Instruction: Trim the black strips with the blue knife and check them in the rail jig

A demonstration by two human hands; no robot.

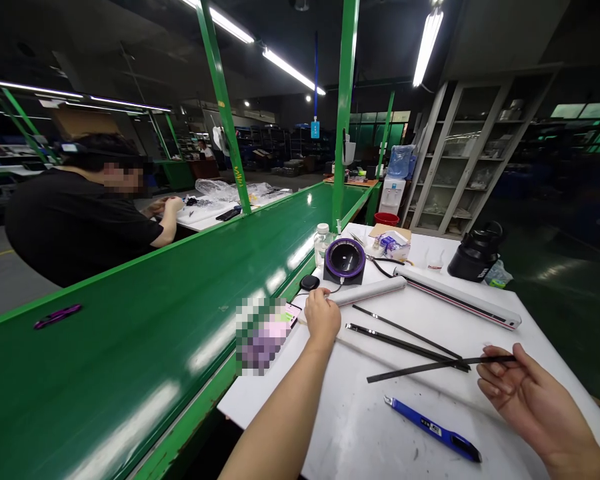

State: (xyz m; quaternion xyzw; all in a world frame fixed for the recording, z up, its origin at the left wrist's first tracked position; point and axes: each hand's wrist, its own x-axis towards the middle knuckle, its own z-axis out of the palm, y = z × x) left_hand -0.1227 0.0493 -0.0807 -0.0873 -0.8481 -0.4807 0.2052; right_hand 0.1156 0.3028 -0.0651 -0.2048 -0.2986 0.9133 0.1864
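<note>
My right hand (535,400) pinches one end of a thin black strip (410,373) between thumb and fingers. The strip's other end reaches left over the white table (350,413). Several more black strips (405,343) lie beneath and behind it. My left hand (323,317) is closed at the near end of a long whitish bar (373,291); its fingertips are partly hidden. A blue utility knife (433,429) lies in front of the strips, metal tip to the left.
A second bar (460,300), pliers (380,263), a round purple-rimmed device (345,259), a clear bottle (321,243) and a black flask (475,253) stand or lie farther back. A phone (270,337) is left of my forearm. Across the green conveyor (220,267) sits another person (80,207).
</note>
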